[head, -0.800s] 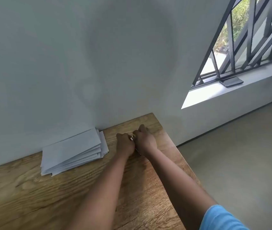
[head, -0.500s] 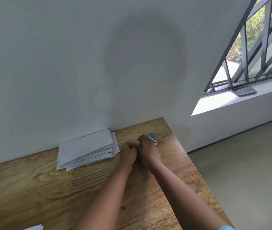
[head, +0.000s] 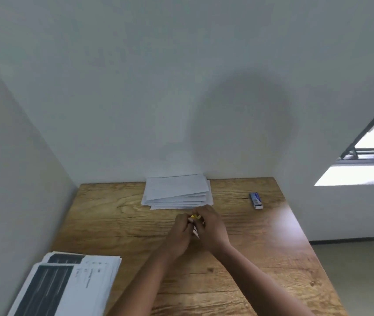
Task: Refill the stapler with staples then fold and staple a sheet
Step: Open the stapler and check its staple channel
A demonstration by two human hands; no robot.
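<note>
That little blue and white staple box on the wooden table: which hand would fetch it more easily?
Probably the right hand: the small blue and white staple box lies on its side, nothing between. Both hands hold the yellow stapler.

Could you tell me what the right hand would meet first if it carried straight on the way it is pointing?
Most likely the stack of folded white sheets, just beyond the right hand, then the wall; depth is hard to judge.

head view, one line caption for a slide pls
Both hands grip a small yellow stapler over the wooden table, staple box lying nearby.
</note>
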